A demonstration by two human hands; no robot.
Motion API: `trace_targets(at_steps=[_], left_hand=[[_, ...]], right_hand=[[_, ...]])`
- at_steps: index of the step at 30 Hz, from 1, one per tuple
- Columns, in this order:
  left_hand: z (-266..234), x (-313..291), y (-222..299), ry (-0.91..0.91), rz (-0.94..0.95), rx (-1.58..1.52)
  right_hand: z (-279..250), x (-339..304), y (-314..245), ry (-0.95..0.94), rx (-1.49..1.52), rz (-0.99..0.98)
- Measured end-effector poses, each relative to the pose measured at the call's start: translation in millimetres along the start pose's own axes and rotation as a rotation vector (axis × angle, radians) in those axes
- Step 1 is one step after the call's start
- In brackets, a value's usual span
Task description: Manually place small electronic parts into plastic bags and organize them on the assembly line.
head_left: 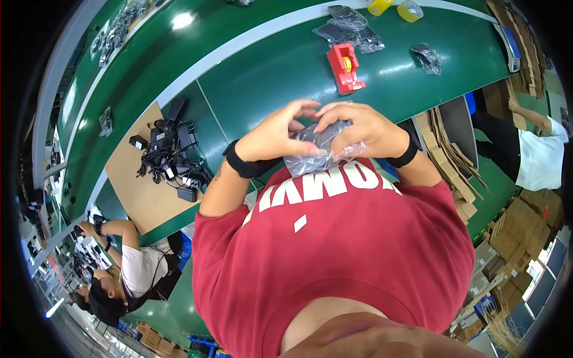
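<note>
Forearms angling inward before chest, elbows bending outward. Dark item in clear bag [300, 165] sitting between hands, both holding it: left hand [280, 132] at 9 o'clock, thumb lying across bag, fingers arching; right hand [361, 126] at 3 o'clock, fingers curling over top. Beyond bag, red tape dispenser [341, 71] standing near 12 o'clock; black adapters [170, 149] heaping at 9, lying on brown board [134, 200].

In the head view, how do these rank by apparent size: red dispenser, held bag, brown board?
1. Brown board
2. Held bag, partly hidden
3. Red dispenser
The bag looks nearer, so true sizes are unsure.
</note>
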State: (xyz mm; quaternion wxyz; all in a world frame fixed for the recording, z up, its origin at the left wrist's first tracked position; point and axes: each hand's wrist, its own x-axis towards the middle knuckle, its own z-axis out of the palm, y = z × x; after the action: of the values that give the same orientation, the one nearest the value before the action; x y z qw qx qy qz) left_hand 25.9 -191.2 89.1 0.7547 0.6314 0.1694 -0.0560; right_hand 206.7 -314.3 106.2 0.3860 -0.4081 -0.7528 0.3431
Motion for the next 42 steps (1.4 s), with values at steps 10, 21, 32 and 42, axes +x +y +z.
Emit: trace_targets(at_steps=[10,21,32,42], left_hand=[[36.4,45.8,6.7,0.012,0.17,0.236],[20.7,37.3,-39.7,-0.115,-0.183,-0.624],[7.9,24.4,-57.6,0.491,0.001,-0.246],[-1.0,12.9,-69.4,0.539,-0.01,-0.337]], right_hand=[[-32.1,-13.4,25.1,0.051,0.017,-0.152],[-19.6,-22.1,45.2,0.349,0.041,0.16],[-15.9,-58.8,182.3,0.82,-0.216,1.136],[36.7,-70.6,122.9,1.065,0.218,1.14]])
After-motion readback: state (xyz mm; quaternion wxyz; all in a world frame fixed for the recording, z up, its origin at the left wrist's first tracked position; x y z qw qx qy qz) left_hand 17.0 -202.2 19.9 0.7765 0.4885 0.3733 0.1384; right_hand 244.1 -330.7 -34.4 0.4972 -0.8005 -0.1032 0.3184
